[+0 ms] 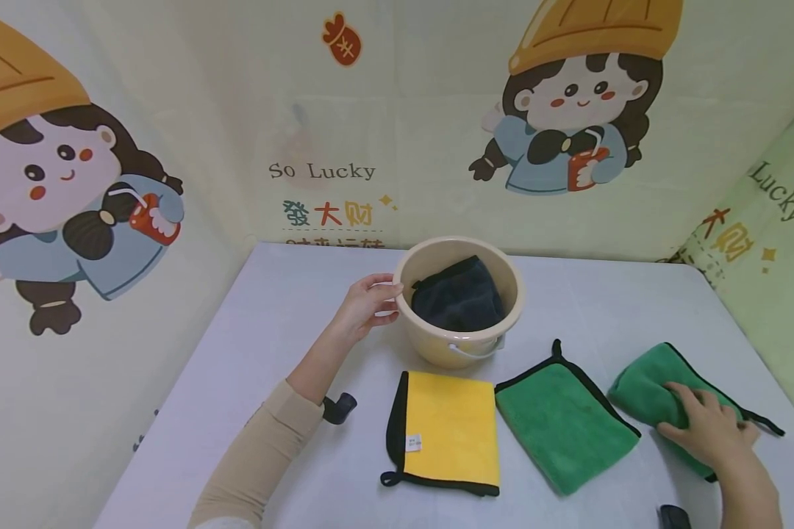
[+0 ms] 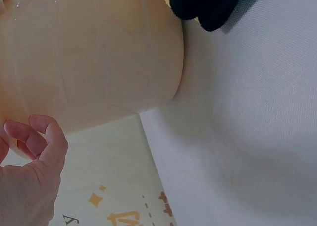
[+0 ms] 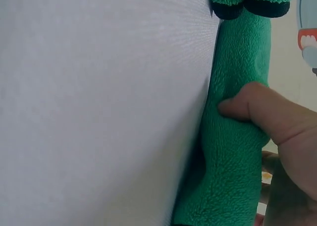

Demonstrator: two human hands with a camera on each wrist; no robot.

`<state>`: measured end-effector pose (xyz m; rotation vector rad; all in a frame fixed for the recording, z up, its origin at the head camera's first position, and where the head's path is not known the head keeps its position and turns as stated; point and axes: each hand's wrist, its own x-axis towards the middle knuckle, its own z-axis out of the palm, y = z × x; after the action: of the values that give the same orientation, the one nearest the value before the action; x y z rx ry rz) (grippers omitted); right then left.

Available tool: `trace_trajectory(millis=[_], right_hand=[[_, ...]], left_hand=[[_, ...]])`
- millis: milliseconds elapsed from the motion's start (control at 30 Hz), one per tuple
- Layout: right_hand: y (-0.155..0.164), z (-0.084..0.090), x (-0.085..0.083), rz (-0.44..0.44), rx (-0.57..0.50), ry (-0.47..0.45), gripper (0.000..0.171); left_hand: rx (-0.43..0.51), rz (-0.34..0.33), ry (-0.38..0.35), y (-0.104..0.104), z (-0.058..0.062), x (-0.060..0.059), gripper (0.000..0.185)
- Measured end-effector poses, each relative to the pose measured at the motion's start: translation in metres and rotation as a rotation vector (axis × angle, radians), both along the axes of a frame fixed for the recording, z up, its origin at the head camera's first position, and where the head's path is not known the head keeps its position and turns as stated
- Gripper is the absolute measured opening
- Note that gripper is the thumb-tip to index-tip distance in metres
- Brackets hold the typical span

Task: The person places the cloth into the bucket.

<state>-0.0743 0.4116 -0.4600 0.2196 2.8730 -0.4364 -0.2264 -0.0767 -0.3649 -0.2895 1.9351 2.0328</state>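
A cream bucket [image 1: 440, 345] stands upright at the back middle of the table, with a folded dark navy cloth [image 1: 459, 297] inside. My left hand [image 1: 370, 305] holds the bucket's rim on its left side; the left wrist view shows curled fingers [image 2: 47, 137] against the bucket wall [image 2: 94, 57]. On the right, my right hand [image 1: 711, 426] grips a folded green towel [image 1: 642, 382] with black edging. The thumb [image 3: 252, 104] presses into the towel's pile in the right wrist view. Beside it lies another green towel [image 1: 569, 426], laid flat.
A folded yellow towel [image 1: 450, 430] with a black edge and small white tag lies in front of the bucket. The bucket's handle [image 1: 476, 353] hangs at its front. A printed cloth backdrop [image 1: 437, 147] borders the white table [image 1: 291, 294].
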Motion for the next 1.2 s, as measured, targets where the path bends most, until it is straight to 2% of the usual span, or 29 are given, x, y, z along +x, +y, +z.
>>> trace_trajectory(millis=[167, 267, 400, 667, 967, 1200], right_hand=[[-0.001, -0.001, -0.001, 0.015, 0.025, 0.021, 0.075], [-0.003, -0.001, -0.001, 0.016, 0.033, 0.071, 0.067], [-0.002, -0.003, -0.004, 0.018, 0.048, 0.113, 0.062], [0.003, -0.004, -0.007, -0.007, 0.061, 0.116, 0.058], [-0.010, 0.010, -0.008, -0.115, 0.125, 0.226, 0.052], [-0.023, 0.027, -0.012, -0.104, 0.136, 0.325, 0.048]], left_hand=[[-0.001, 0.004, 0.000, 0.000, -0.001, 0.000, 0.036], [0.003, 0.002, 0.000, -0.001, -0.001, 0.000, 0.036], [0.002, -0.001, 0.003, -0.001, -0.001, 0.001, 0.036], [0.007, -0.005, 0.002, -0.001, -0.001, 0.000, 0.036], [0.001, 0.000, 0.008, -0.001, -0.002, 0.000, 0.037], [0.011, -0.002, 0.011, -0.001, -0.002, 0.000, 0.037]])
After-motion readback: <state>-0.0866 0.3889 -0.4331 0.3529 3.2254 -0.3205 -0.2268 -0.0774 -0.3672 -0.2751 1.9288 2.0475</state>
